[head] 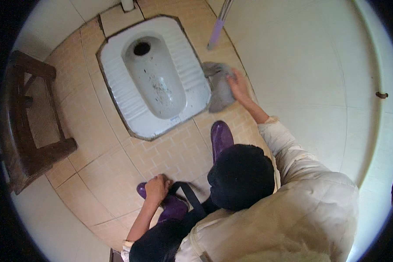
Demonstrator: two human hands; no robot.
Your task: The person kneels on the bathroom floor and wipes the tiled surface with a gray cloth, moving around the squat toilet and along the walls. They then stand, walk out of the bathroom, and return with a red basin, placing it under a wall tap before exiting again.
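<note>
My right hand [239, 85] is on a crumpled grey cloth [221, 95], which lies on the tiles along the right edge of the white squat toilet [196, 98]. The cloth's far end touches or nearly touches the toilet's rim. Dark specks are scattered in the basin, below the drain hole [141, 48]. My left hand [157, 190] is low over my left purple boot [173, 209], its fingers curled. A black strap [191, 198] runs close beside it; whether the hand holds it is hidden.
A dark wooden stool or chair frame [49, 150] stands at the left. A pole with a lilac grip [216, 31] leans near the right wall [301, 65]. Beyond the toilet is a white pipe [127, 5]. My right purple boot [221, 137] is on the tiled floor [101, 177].
</note>
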